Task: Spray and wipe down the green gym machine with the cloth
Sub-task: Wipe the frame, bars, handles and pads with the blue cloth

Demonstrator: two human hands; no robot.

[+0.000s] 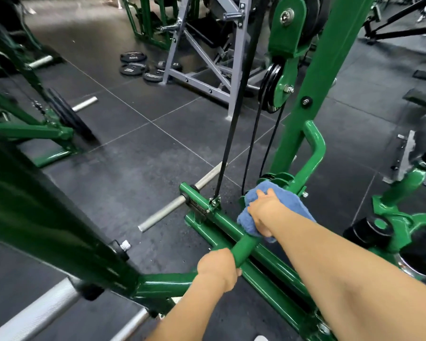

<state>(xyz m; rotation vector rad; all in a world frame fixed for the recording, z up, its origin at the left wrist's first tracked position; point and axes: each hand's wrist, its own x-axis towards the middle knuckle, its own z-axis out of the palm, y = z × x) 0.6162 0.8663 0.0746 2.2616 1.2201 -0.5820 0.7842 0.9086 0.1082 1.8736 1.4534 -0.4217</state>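
The green gym machine (305, 119) fills the right and lower part of the head view, with an upright post, black pulleys and cables, and low frame bars along the floor. My right hand (263, 212) grips a folded blue cloth (280, 200) and presses it onto the frame at the foot of the post. Lower down, my left hand (219, 267) is curled round a short green bar (244, 247) that sticks out from the frame. No spray bottle is in view.
A silver weight peg (182, 200) juts left from the frame over the black rubber floor. Loose black weight plates (143, 67) lie by a grey rack (207, 57) at the back. Another green machine (35, 134) stands at the left.
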